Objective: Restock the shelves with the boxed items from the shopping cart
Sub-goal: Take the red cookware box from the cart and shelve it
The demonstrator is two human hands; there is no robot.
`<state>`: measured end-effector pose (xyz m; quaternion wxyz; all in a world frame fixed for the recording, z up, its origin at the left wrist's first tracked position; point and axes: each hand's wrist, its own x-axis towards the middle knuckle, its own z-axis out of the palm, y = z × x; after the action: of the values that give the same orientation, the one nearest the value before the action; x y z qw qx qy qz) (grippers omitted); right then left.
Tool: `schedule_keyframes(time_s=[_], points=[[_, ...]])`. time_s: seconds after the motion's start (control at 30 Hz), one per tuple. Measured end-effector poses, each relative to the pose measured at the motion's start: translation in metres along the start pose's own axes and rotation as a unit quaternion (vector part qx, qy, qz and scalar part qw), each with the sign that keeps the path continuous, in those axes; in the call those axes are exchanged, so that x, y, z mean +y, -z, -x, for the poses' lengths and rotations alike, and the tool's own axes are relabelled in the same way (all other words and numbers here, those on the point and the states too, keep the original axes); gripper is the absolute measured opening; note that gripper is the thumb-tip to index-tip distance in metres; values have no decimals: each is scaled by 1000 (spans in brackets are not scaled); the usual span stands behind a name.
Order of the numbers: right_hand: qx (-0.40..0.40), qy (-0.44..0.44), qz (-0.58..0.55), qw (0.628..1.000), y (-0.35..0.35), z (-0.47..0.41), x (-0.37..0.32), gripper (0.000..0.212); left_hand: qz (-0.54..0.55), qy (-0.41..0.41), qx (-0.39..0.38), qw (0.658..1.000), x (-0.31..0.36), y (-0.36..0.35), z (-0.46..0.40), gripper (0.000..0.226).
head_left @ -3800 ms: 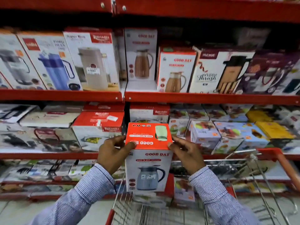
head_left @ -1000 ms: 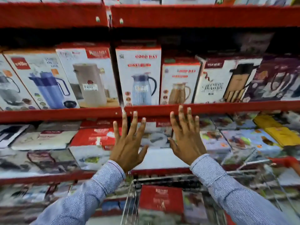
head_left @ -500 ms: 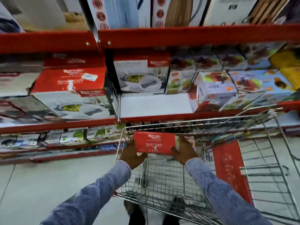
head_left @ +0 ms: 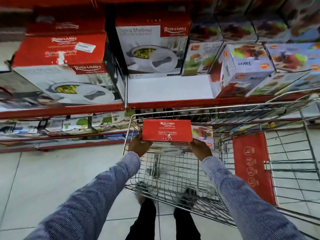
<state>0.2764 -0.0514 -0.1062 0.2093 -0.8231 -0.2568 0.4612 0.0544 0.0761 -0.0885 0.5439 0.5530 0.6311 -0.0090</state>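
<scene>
Head view: 2 hands grip a red Rishabh box (head_left: 167,130) inside the wire shopping cart (head_left: 292,170)

The left hand (head_left: 138,146) clasps the box's side at 9 o'clock, the right hand (head_left: 200,149) the side at 3 o'clock; another box (head_left: 203,134) sits just beside it at 3 o'clock. At 12 o'clock, the red-edged shelf (head_left: 169,103) shows a bare white patch (head_left: 169,88) before a matching Rishabh box (head_left: 153,49)
</scene>
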Motion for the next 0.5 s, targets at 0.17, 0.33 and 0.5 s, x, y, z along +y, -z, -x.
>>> schedule_keyframes(time_s=[0.17, 0.33, 0.5], points=[[114, 43, -94, 988, 18, 26, -7, 28, 10, -59, 49, 997, 7, 18, 25, 28], [185, 137, -157, 960, 56, 72, -43, 28, 19, -110, 168, 979, 36, 52, 78, 43], [213, 189, -204, 937, 96, 116, -103, 43, 81, -190, 269, 941, 81, 89, 129, 43]])
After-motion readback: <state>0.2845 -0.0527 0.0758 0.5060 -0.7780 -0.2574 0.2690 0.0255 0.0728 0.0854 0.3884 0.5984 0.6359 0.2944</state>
